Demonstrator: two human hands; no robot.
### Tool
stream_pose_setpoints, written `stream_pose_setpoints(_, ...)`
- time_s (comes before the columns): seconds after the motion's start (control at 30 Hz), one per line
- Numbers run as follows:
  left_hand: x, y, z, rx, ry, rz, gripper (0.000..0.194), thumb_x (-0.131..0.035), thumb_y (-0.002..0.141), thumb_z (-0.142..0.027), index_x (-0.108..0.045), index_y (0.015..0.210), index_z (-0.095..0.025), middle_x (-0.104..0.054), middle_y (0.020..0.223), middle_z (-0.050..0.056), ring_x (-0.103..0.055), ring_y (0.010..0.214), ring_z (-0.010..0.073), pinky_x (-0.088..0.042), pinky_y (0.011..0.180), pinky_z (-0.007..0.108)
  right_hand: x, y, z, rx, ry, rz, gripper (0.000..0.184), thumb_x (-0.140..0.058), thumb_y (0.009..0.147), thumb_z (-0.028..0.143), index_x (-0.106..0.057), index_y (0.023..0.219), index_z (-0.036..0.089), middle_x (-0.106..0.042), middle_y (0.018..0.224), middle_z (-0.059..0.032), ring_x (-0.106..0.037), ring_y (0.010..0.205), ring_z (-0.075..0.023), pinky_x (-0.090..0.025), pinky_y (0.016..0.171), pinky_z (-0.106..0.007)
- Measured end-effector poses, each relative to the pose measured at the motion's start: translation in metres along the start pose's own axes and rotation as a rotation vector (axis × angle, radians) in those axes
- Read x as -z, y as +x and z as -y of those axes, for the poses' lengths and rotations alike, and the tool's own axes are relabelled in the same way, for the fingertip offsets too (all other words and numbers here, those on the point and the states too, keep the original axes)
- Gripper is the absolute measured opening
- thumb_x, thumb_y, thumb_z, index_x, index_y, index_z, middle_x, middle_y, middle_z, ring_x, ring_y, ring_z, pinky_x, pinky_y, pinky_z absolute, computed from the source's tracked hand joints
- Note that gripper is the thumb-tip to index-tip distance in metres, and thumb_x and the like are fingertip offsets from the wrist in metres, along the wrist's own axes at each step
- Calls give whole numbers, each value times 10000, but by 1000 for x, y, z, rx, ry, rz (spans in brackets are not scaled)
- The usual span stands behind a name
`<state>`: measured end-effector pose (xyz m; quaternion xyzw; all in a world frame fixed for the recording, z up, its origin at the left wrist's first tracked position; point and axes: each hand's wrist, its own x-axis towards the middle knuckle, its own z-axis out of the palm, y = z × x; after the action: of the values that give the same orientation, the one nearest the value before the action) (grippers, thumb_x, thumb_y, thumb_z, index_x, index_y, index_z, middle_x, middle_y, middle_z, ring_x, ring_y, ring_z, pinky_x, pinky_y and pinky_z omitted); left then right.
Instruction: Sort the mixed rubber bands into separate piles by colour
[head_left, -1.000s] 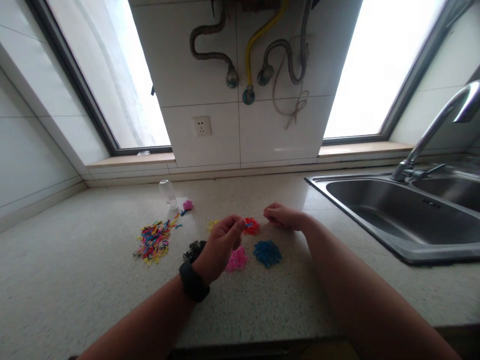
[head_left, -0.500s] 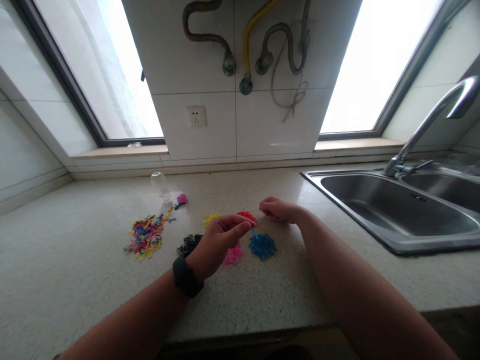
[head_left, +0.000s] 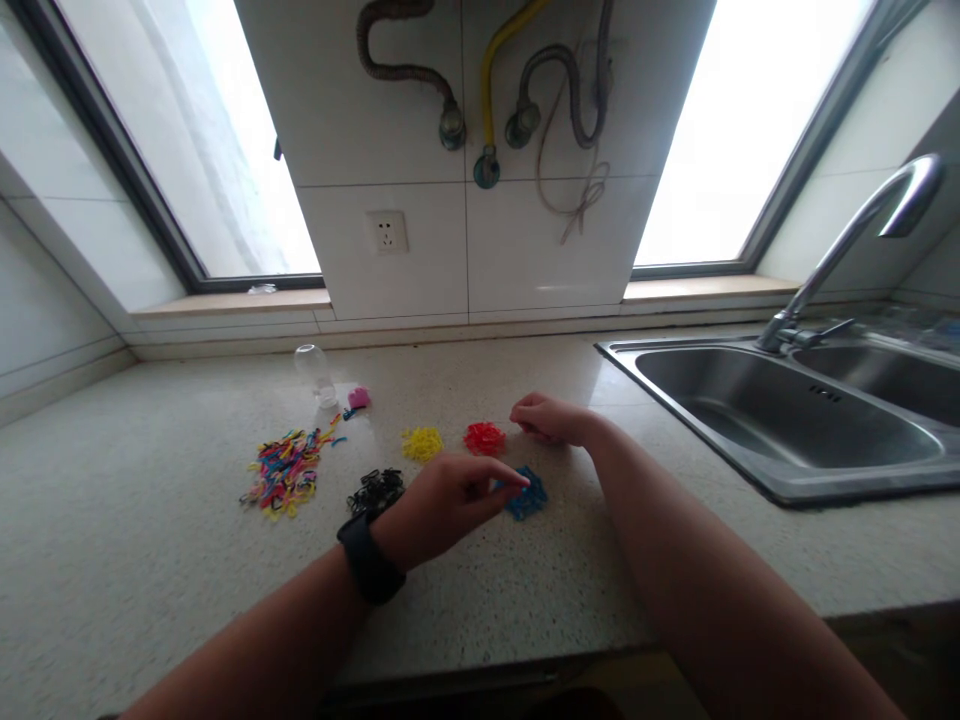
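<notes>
My left hand (head_left: pixel 450 500), with a dark watch (head_left: pixel 369 560) on its wrist, reaches over the counter. Its thumb and forefinger are pinched at the pile of blue rubber bands (head_left: pixel 531 497); anything between the fingertips is too small to make out. A pile of black bands (head_left: pixel 375 490) lies partly behind this hand. My right hand (head_left: pixel 551 418) rests on the counter with curled fingers, beside the pile of red bands (head_left: pixel 484 438); the inside of its grip is hidden. Yellow bands (head_left: pixel 422 443) form another pile. Mixed-colour bands (head_left: pixel 285 470) are heaped farther left.
A clear plastic bottle (head_left: pixel 315 375) stands behind the mixed heap, with a small pink object (head_left: pixel 358 398) beside it. To the right, a steel sink (head_left: pixel 750 400) with a tap (head_left: pixel 840 250) is set into the counter (head_left: pixel 187 570). The counter's front edge runs close below my arms.
My left hand has moved lower and to the right, onto the blue pile. The blue band seen in its pinch is no longer distinguishable, and the pink pile is now covered. My right hand stays put.
</notes>
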<state>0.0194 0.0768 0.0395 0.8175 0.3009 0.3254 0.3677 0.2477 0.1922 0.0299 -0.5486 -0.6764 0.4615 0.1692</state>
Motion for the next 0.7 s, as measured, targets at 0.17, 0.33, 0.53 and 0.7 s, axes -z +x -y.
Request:
stream_pose_setpoints(0.17, -7, 4, 9, -197, 371, 101, 215, -569, 952, -278, -751, 1059, -238, -739, 834, 47, -651, 704, 160, -418, 661, 270, -2, 5, -1, -3, -59, -9, 265, -507, 840, 273, -487, 589, 191, -365, 390, 72, -292, 334, -64, -184, 351, -210)
stream_pose_setpoints(0.33, -11, 11, 14, -266, 555, 165, 240, -527, 978, -284, -741, 1083, -258, -751, 908, 52, -682, 780, 188, -424, 687, 291, -2, 4, 0, 24, -144, 17, 257, -522, 826, 296, -509, 594, 185, -371, 397, 72, -306, 353, -67, -185, 375, -217)
stream_pose_setpoints(0.53, -12, 17, 16, -291, 637, 176, 230, -538, 969, -256, -740, 1078, -268, -741, 866, 52, -669, 762, 199, -390, 661, 302, -3, 0, 5, 63, -241, 14, 250, -538, 803, 320, -526, 597, 179, -368, 414, 75, -303, 391, -68, -186, 409, -229)
stream_pose_setpoints(0.7, -13, 16, 19, -265, 656, 123, 215, -581, 947, -301, -721, 1103, -249, -735, 872, 67, -663, 765, 205, -388, 662, 304, -3, 0, 6, 72, -239, 15, 267, -547, 801, 345, -525, 593, 179, -366, 420, 75, -299, 401, -69, -190, 419, -230)
